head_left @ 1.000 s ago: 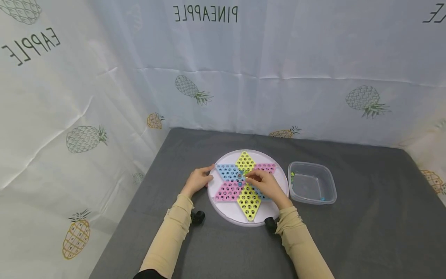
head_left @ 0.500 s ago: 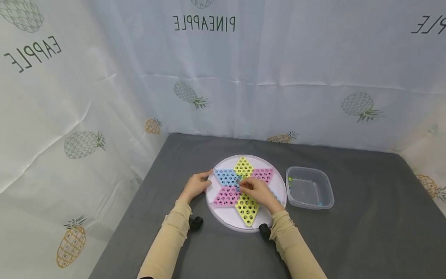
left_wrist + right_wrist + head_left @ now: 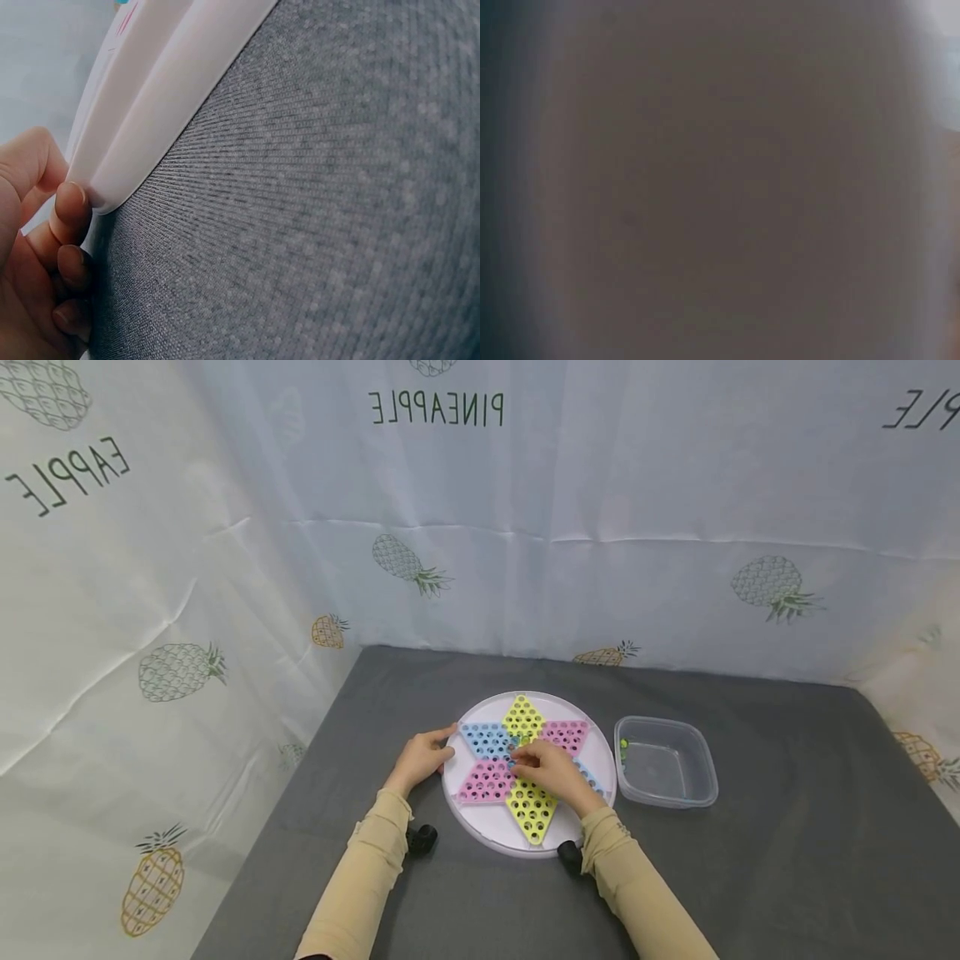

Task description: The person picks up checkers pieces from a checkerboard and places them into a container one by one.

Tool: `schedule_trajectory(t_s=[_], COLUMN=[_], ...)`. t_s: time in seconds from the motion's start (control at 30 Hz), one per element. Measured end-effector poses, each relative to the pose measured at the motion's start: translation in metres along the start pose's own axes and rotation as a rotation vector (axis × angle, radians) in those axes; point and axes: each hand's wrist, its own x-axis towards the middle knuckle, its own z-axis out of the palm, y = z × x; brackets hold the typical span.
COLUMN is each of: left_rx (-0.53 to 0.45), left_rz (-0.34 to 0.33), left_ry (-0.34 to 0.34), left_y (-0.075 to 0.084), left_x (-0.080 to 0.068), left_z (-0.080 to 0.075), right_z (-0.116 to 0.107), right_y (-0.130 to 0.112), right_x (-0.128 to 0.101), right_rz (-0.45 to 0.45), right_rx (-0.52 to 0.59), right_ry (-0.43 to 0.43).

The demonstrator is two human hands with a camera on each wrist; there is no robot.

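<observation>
A round white Chinese checkers board [image 3: 480, 827] lies on the table, bearing a star of yellow, blue and pink holed sections. At its left rim, my left hand [image 3: 420, 760] grips the edge; in the left wrist view the fingers [image 3: 71, 206] curl against the board's side wall [image 3: 142, 112]. My right hand [image 3: 551, 770] is over the middle of the star, thumb and forefinger pinched around a small blue marble [image 3: 512, 763] that they mostly hide. Close by, a few blue and green marbles [image 3: 525, 741] sit in the centre holes. The right wrist view is blocked by a blurred surface.
Right of the board stands a clear plastic container [image 3: 667, 760] with a few small green marbles [image 3: 624, 747] along its left wall. The grey cloth-covered table [image 3: 787, 827] meets a pineapple-print curtain [image 3: 525, 602] at the back and left.
My right hand has shifted slightly left and toward me over the star's centre. My left hand keeps its place at the rim. The head view tilted up a little.
</observation>
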Motion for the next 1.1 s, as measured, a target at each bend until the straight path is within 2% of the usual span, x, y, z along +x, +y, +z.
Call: schedule_trajectory(t_s=[0.4,0.6,1.1], left_rx=[-0.004,0.005,-0.009], left_rz=[-0.012,0.002,-0.005], left_ry=[-0.005,0.010,-0.010], left_y=[-0.001,-0.001,0.001], left_x=[0.001,0.001,0.001], left_z=[0.000,0.001,-0.002], right_z=[0.001,0.000,-0.017], right_y=[-0.002,-0.001,0.002], right_x=[-0.002,-0.002,-0.015], right_rz=[0.008,0.019,-0.022], right_rx=[-0.017,0.002,0.059], right_ry=[0.011,0.010,0.059])
